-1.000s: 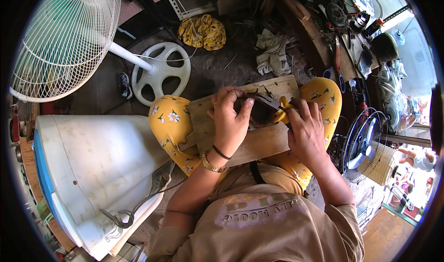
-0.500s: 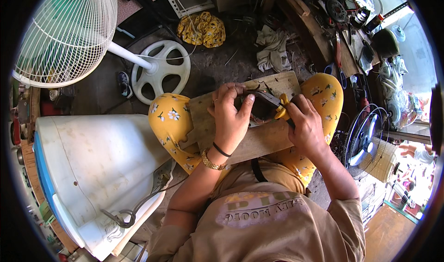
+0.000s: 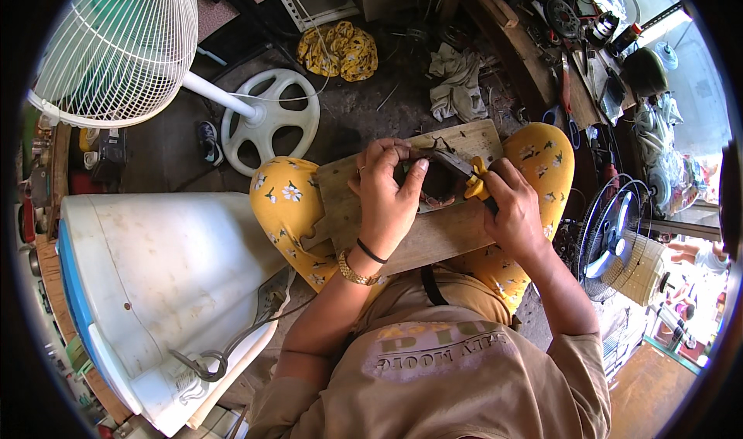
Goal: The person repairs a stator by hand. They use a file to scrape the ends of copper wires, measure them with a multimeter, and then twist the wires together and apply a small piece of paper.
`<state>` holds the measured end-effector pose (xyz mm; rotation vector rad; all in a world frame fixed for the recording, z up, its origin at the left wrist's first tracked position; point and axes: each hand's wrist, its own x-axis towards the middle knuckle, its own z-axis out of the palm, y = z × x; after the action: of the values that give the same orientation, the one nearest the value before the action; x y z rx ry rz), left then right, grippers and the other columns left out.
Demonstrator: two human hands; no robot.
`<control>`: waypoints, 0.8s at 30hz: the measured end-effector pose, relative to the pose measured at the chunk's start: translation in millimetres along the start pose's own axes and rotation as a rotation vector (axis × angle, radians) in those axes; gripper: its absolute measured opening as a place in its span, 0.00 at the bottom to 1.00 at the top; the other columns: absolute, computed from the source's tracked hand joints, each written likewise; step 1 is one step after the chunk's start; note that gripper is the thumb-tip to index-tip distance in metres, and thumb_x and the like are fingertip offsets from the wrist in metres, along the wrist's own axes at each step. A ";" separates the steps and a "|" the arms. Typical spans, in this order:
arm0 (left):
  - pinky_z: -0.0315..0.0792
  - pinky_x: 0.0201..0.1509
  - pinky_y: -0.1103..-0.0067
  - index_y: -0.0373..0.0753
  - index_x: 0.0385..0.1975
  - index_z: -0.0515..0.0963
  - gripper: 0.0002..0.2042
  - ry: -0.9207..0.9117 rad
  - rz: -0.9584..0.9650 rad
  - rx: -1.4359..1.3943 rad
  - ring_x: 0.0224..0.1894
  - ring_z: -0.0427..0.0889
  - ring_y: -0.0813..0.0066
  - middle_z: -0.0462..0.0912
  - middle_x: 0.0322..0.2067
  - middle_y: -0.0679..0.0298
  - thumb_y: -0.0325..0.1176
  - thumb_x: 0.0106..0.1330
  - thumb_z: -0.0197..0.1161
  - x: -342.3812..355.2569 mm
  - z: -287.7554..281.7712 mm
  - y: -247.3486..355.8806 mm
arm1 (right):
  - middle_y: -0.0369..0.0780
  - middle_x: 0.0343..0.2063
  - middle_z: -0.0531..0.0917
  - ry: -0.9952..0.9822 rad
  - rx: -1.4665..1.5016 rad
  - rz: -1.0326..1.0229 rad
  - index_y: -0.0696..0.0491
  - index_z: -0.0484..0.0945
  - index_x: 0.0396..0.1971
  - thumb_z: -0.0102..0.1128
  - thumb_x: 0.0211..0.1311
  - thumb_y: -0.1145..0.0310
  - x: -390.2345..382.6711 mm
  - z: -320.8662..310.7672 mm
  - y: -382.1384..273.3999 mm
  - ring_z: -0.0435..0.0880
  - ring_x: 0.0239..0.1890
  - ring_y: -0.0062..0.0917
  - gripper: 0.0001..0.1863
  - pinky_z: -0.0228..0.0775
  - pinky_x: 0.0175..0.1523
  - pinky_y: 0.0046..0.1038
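Left hand (image 3: 387, 190): pinching dark ring-shaped part (image 3: 439, 203) | Right hand (image 3: 514, 205): wrapped round yellow-and-black-handled pliers (image 3: 474, 179), nose at part's upper rim | Wooden board (image 3: 449, 236): beneath both hands

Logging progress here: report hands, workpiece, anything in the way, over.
Left hand gripping dark part. Right hand on yellow-handled pliers, jaws near part's upper edge. Wooden board beneath; left hand partly hides part.
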<state>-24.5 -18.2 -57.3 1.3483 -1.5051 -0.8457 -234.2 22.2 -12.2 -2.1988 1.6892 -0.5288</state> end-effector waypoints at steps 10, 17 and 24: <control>0.58 0.59 0.59 0.40 0.34 0.80 0.05 0.005 0.014 0.003 0.55 0.72 0.61 0.78 0.44 0.65 0.33 0.64 0.67 0.4 -1.2 1.0 | 0.46 0.43 0.76 0.128 -0.096 -0.042 0.56 0.78 0.41 0.70 0.43 0.74 4.0 -7.9 -11.1 0.77 0.48 0.45 0.21 0.71 0.51 0.41; 0.59 0.58 0.60 0.40 0.35 0.80 0.06 0.010 0.024 0.058 0.54 0.72 0.61 0.77 0.45 0.65 0.33 0.64 0.68 -0.4 -1.1 3.2 | 0.46 0.42 0.77 0.066 0.048 -0.050 0.56 0.79 0.42 0.69 0.46 0.73 5.1 -9.1 0.8 0.77 0.46 0.46 0.20 0.72 0.50 0.42; 0.59 0.58 0.63 0.38 0.35 0.79 0.08 0.029 0.044 0.051 0.54 0.72 0.62 0.77 0.45 0.65 0.34 0.64 0.68 -0.3 -0.2 0.0 | 0.45 0.48 0.77 0.058 -0.147 -0.164 0.55 0.81 0.44 0.68 0.47 0.72 14.0 -18.7 4.8 0.75 0.50 0.43 0.20 0.69 0.53 0.41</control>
<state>-24.4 -17.9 -57.4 1.3536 -1.5373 -0.7614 -243.9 6.9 3.4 -2.4649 1.6327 -0.5290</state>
